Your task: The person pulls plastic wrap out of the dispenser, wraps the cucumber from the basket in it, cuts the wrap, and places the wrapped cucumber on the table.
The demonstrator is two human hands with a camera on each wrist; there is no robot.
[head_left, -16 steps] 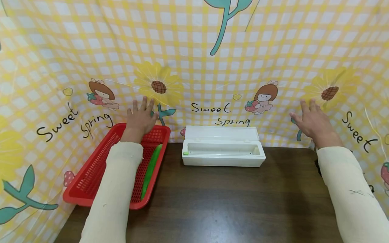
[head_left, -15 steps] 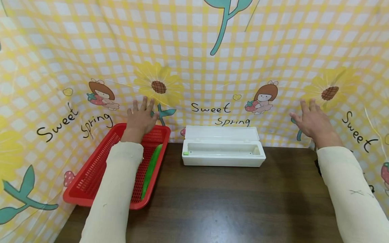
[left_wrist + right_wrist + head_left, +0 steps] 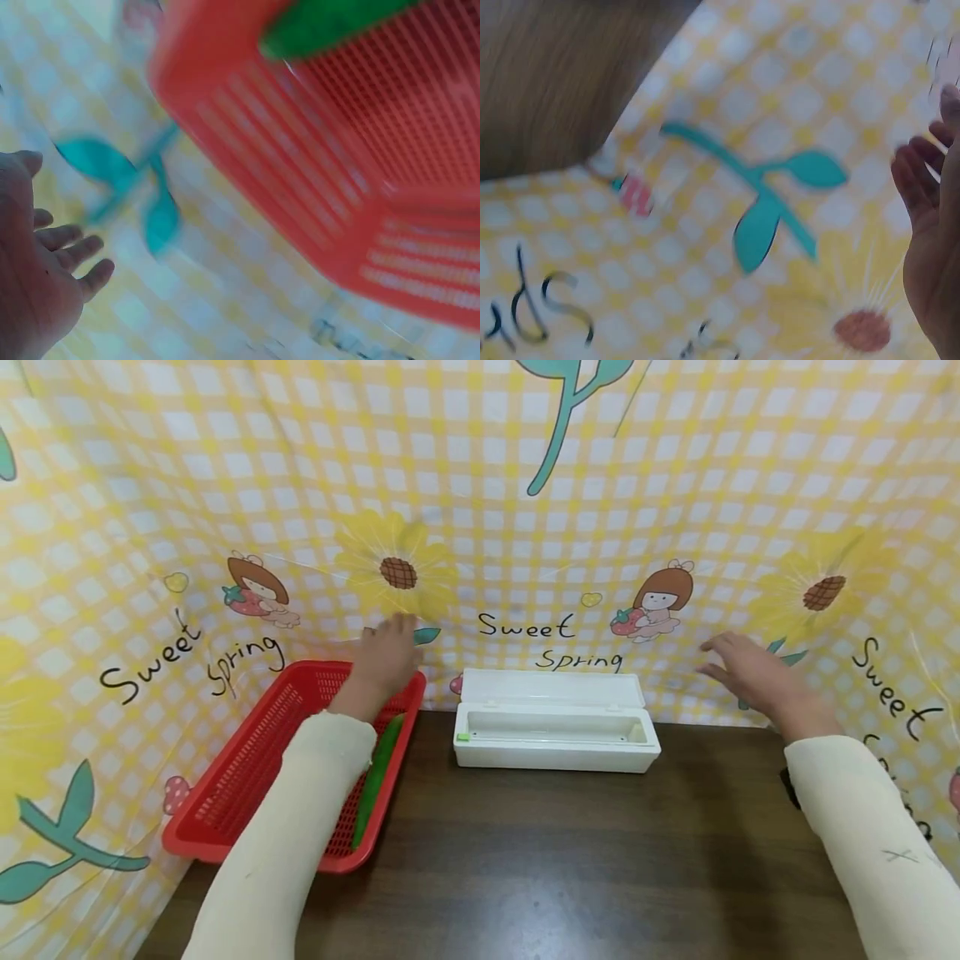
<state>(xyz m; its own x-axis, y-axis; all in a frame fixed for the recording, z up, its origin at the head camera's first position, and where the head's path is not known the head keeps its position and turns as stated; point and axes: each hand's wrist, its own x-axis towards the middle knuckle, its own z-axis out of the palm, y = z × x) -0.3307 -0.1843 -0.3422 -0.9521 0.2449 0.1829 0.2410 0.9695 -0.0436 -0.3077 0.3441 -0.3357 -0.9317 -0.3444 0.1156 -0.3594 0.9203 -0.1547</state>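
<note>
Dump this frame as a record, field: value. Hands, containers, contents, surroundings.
basket: red, slotted, at the left of the dark wood table
basket_contents: long green vegetable along the right wall; exact kind unclear
box: white, long, lid open at the back, green tab at the left end
left hand: raised near the basket's far end, holding nothing
right hand: raised right of the box, holding nothing
backdrop: yellow-and-white checked cloth, sunflower print
</note>
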